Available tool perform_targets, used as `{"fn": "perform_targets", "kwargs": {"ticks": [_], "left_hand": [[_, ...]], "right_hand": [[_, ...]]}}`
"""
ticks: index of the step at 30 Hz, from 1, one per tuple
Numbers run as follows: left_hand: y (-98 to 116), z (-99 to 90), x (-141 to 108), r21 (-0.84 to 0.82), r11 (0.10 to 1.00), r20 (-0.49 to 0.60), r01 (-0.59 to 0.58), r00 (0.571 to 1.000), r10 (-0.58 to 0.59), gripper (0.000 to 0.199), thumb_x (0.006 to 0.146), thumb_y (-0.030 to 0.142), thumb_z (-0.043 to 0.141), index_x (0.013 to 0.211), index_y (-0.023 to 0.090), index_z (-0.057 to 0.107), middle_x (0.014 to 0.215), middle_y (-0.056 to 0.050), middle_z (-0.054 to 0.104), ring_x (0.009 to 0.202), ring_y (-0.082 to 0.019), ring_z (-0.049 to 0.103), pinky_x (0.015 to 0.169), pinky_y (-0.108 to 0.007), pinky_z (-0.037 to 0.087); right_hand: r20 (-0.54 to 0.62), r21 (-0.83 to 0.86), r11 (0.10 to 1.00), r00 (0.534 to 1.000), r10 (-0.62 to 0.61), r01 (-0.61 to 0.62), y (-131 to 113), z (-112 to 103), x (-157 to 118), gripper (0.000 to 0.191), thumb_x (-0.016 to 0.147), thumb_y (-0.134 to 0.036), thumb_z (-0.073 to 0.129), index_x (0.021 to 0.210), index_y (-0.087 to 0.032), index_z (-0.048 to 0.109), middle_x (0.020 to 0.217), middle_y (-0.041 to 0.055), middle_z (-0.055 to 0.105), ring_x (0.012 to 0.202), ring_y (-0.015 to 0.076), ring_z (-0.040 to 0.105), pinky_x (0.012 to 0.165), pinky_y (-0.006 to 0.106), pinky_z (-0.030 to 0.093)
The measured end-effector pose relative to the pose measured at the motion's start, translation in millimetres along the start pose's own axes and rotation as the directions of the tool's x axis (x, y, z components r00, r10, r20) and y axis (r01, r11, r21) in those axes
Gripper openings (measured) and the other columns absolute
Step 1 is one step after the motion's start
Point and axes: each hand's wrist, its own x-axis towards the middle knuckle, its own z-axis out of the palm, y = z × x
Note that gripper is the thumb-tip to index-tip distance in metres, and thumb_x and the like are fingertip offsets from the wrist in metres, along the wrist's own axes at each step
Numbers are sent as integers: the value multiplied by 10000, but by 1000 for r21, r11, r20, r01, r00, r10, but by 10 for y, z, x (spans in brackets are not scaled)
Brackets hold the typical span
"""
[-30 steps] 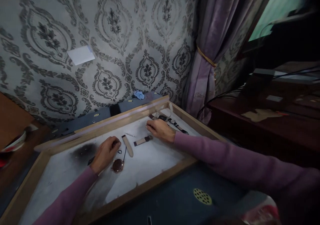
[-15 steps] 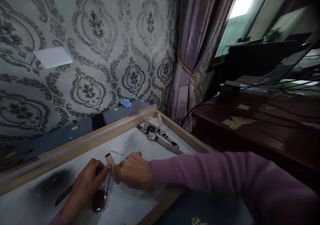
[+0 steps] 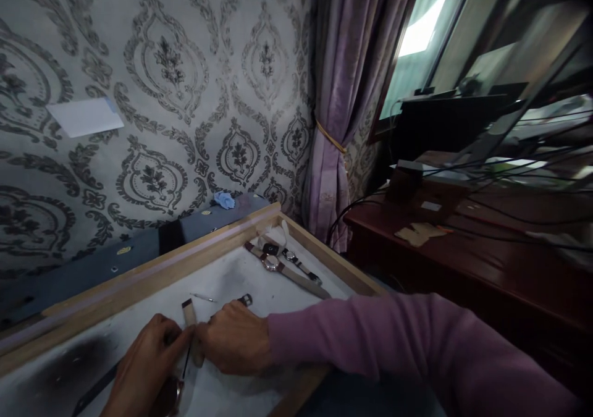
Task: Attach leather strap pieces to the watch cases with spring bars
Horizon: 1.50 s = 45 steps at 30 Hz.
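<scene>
A beige watch strap point(image 3: 188, 313) with a dark end lies between my two hands over the white tray floor. My left hand point(image 3: 147, 356) is closed, its thumb and finger pressed on the strap's edge. From the other side, the curled fingers of my right hand point(image 3: 235, 336) grip the same strap. A thin dark rod point(image 3: 186, 364) slants down below my left fingertips. Under my left hand sits a round watch case point(image 3: 173, 398), partly covered. A dark strap point(image 3: 95, 389) shows left of my wrist. A buckle point(image 3: 246, 299) shows just beyond my right knuckles.
A slim metal tool point(image 3: 202, 297) lies behind the strap. Several watches point(image 3: 272, 264) lie at the tray's far corner. A raised wooden rim point(image 3: 222, 236) surrounds the tray. A blue crumpled cloth point(image 3: 225, 201) lies behind it. On the right stands a dark red desk point(image 3: 370, 219) with cables.
The view has turned slightly right and up, so everything sits further left and lower. Both hands stay at the strap. The watch case is more covered, and the buckle shows more.
</scene>
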Motion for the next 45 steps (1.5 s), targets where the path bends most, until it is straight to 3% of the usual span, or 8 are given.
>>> {"fn": "perform_targets", "kwargs": {"ticks": [14, 23, 36, 45], "left_hand": [[298, -149, -63, 172, 982, -19, 73, 997, -71, 155, 814, 353, 483, 773, 204, 469, 821, -38, 594, 803, -220, 593, 667, -292, 353], [225, -166, -7, 171, 980, -21, 104, 995, -102, 166, 802, 333, 519, 896, 196, 514, 900, -47, 638, 825, -217, 615, 661, -281, 366], [137, -221, 89, 213, 962, 5, 170, 985, -175, 94, 782, 283, 524, 804, 205, 572, 860, -67, 677, 838, -241, 617, 627, -283, 351], [-12, -365, 188, -1, 981, 79, 193, 978, -193, 133, 722, 297, 578, 668, 180, 614, 655, -15, 633, 728, -208, 588, 569, -252, 331]], "right_hand": [[7, 24, 1000, 1000, 5, -6, -9, -12, 0, 244, 885, -203, 456, 1027, -117, 636, 805, 141, 732, 707, 267, 696, 577, 307, 438], [17, 1, 999, 999, 34, -34, -6, -12, 1, 246, 916, -220, 427, 995, -130, 642, 823, 139, 725, 746, 254, 686, 645, 301, 437], [30, 45, 996, 997, 70, -71, 19, -42, -12, 265, 915, -218, 413, 979, -139, 657, 830, 139, 720, 755, 264, 676, 628, 300, 412], [-25, 236, 968, 995, 93, -84, 103, -35, 19, 261, 902, -197, 438, 954, -112, 679, 815, 156, 704, 715, 242, 647, 631, 301, 386]]}}
